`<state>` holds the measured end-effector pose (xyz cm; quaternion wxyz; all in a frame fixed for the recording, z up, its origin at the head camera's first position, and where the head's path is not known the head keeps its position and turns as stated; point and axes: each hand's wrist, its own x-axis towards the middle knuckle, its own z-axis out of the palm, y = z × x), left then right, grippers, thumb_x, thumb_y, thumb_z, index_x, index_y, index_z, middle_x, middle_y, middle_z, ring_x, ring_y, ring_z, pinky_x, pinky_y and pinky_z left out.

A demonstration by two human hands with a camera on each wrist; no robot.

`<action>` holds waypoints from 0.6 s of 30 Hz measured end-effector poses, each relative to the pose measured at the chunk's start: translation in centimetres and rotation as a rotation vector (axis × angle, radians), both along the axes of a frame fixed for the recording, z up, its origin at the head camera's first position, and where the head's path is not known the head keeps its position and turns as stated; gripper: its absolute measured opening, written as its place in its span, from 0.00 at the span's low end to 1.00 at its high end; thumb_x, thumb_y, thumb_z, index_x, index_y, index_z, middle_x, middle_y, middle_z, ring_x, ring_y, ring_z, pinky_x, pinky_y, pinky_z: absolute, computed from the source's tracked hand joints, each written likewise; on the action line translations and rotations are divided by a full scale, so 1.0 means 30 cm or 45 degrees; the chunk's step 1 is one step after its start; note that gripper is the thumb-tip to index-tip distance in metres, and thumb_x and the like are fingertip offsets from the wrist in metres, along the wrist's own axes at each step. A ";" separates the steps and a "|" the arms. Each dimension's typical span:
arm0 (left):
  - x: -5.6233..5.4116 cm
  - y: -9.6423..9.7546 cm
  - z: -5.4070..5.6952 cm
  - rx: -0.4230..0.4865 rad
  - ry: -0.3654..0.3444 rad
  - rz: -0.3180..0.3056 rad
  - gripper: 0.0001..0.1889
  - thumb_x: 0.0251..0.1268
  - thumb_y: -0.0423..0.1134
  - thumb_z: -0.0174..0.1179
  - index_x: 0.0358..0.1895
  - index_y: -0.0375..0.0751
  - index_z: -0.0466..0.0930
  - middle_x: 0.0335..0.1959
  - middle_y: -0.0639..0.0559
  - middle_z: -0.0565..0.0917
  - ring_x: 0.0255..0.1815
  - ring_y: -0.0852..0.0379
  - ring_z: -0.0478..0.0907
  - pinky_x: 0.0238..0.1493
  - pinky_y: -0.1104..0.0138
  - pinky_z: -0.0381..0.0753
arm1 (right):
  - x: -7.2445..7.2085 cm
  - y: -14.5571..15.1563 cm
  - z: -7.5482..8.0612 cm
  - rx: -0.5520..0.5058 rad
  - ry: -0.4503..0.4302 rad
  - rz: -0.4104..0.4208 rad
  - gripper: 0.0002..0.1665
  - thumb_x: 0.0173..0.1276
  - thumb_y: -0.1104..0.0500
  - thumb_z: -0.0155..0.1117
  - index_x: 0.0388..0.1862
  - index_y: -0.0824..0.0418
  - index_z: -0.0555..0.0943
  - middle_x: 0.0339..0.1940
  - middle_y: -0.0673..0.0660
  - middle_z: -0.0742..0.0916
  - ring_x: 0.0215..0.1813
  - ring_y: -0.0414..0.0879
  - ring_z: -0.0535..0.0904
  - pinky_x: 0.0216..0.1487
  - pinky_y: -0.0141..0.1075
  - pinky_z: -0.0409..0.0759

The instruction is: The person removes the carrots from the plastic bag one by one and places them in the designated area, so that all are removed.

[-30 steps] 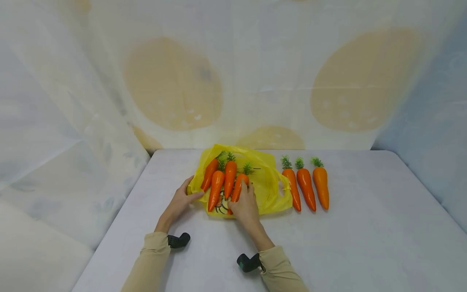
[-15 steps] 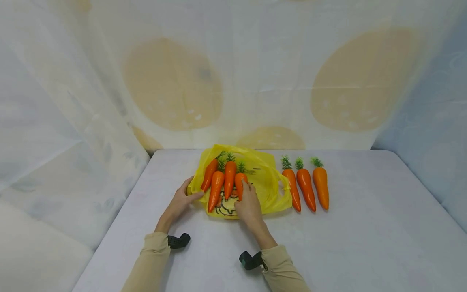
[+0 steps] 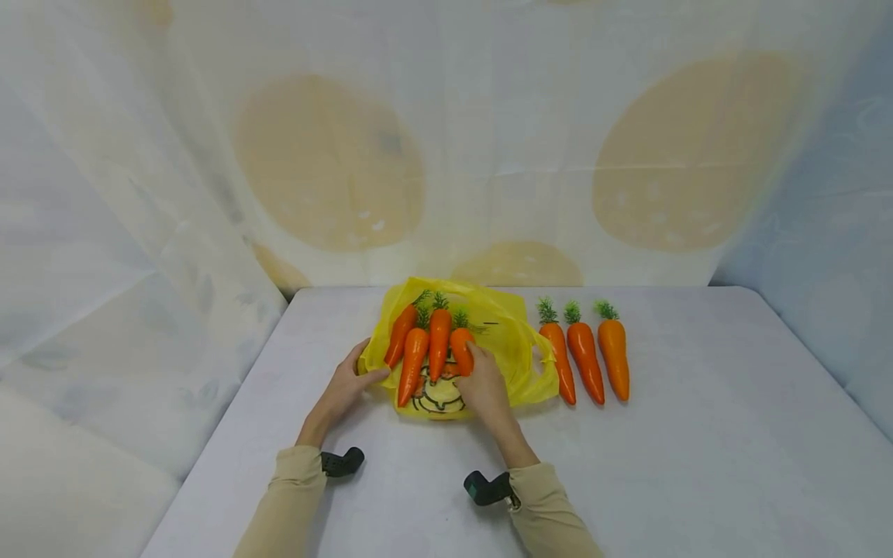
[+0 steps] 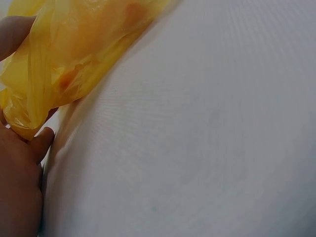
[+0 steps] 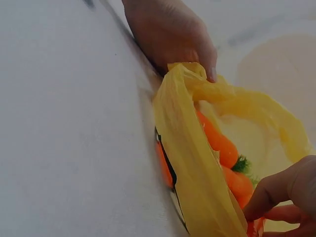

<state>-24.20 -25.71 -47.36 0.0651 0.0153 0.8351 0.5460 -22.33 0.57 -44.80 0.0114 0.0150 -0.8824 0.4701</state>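
Observation:
A yellow plastic bag lies with its mouth spread toward me, a dark drawing on its front. Several orange carrots with green tops lie in it side by side. At the bag's left edge my left hand pinches the plastic, thumb over the rim; the left wrist view shows the thin bag bunched at the fingers. My right hand reaches into the mouth and holds the rightmost carrot there by its side. In the right wrist view, that hand partly hides the carrot.
Three more carrots lie in a row on the white table, right of the bag, the leftmost partly under the bag's handle. Pale fabric with tan round patches hangs behind the table.
My right hand has shifted rightward inside the bag's mouth, and the carrot in it has turned more upright, its green top moving left. My left hand has stayed put on the bag.

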 end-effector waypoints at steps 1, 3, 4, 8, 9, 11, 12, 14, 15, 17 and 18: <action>0.000 0.002 0.001 0.001 -0.004 0.000 0.43 0.65 0.51 0.62 0.79 0.51 0.50 0.76 0.45 0.60 0.74 0.46 0.59 0.75 0.46 0.55 | -0.002 0.008 0.001 -0.029 -0.003 -0.003 0.41 0.57 0.73 0.61 0.73 0.67 0.66 0.68 0.70 0.73 0.56 0.60 0.76 0.56 0.53 0.78; 0.000 0.006 0.002 -0.002 -0.009 0.006 0.42 0.66 0.50 0.62 0.79 0.51 0.50 0.76 0.45 0.60 0.74 0.46 0.59 0.75 0.46 0.55 | -0.009 0.024 -0.001 -0.067 -0.003 -0.007 0.40 0.57 0.73 0.61 0.73 0.67 0.67 0.67 0.70 0.74 0.55 0.59 0.75 0.54 0.51 0.78; -0.002 0.007 0.002 -0.003 -0.007 0.004 0.42 0.66 0.50 0.62 0.79 0.51 0.50 0.76 0.45 0.60 0.74 0.46 0.59 0.75 0.46 0.54 | -0.010 0.030 0.001 -0.089 -0.009 -0.007 0.40 0.57 0.73 0.60 0.72 0.67 0.67 0.67 0.69 0.75 0.55 0.58 0.75 0.53 0.49 0.78; -0.008 0.009 -0.001 -0.006 -0.008 0.003 0.43 0.65 0.51 0.63 0.79 0.51 0.51 0.76 0.46 0.60 0.74 0.46 0.59 0.75 0.46 0.53 | -0.014 0.043 0.002 -0.155 -0.035 -0.016 0.39 0.59 0.73 0.59 0.72 0.66 0.68 0.69 0.67 0.75 0.40 0.53 0.78 0.36 0.39 0.79; -0.009 0.008 -0.003 -0.004 -0.010 0.001 0.43 0.65 0.51 0.63 0.79 0.51 0.51 0.76 0.45 0.60 0.74 0.46 0.59 0.75 0.45 0.53 | -0.014 0.044 0.002 -0.179 -0.040 -0.018 0.39 0.59 0.73 0.59 0.72 0.66 0.68 0.69 0.67 0.74 0.34 0.50 0.78 0.30 0.36 0.78; -0.010 0.007 -0.005 -0.003 -0.018 0.006 0.43 0.65 0.51 0.63 0.79 0.51 0.51 0.76 0.46 0.60 0.74 0.46 0.58 0.75 0.46 0.53 | -0.015 0.043 0.001 -0.232 -0.055 -0.023 0.39 0.59 0.74 0.58 0.73 0.65 0.68 0.69 0.67 0.74 0.21 0.46 0.76 0.21 0.33 0.75; -0.010 0.005 -0.006 -0.002 -0.019 0.008 0.43 0.65 0.51 0.63 0.79 0.51 0.51 0.77 0.46 0.59 0.74 0.46 0.58 0.76 0.45 0.52 | -0.015 0.042 -0.001 -0.260 -0.061 -0.026 0.39 0.59 0.75 0.57 0.73 0.65 0.68 0.69 0.67 0.74 0.16 0.45 0.73 0.17 0.33 0.74; -0.009 0.002 -0.006 -0.002 -0.019 0.008 0.43 0.65 0.51 0.63 0.79 0.51 0.50 0.77 0.46 0.59 0.75 0.46 0.57 0.76 0.45 0.52 | -0.014 0.041 -0.004 -0.307 -0.062 -0.039 0.40 0.57 0.76 0.56 0.72 0.64 0.69 0.69 0.68 0.74 0.12 0.45 0.72 0.15 0.32 0.74; -0.008 0.001 -0.006 -0.002 -0.019 0.007 0.43 0.65 0.51 0.63 0.79 0.51 0.50 0.77 0.45 0.58 0.75 0.46 0.57 0.76 0.45 0.52 | -0.013 0.040 -0.006 -0.322 -0.058 -0.050 0.40 0.57 0.76 0.56 0.72 0.64 0.69 0.68 0.68 0.74 0.12 0.45 0.73 0.15 0.32 0.74; -0.006 0.000 -0.004 -0.001 -0.019 0.009 0.43 0.65 0.51 0.62 0.79 0.51 0.50 0.77 0.45 0.58 0.75 0.46 0.57 0.76 0.45 0.52 | -0.010 0.039 -0.007 -0.344 -0.048 -0.074 0.40 0.56 0.76 0.56 0.71 0.64 0.71 0.67 0.68 0.75 0.12 0.46 0.75 0.15 0.33 0.74; -0.005 0.000 -0.003 0.000 -0.019 0.007 0.43 0.65 0.51 0.62 0.79 0.51 0.50 0.77 0.46 0.58 0.75 0.46 0.57 0.76 0.45 0.52 | -0.009 0.038 -0.007 -0.344 -0.036 -0.088 0.39 0.56 0.76 0.56 0.70 0.65 0.71 0.66 0.69 0.75 0.12 0.47 0.75 0.14 0.33 0.74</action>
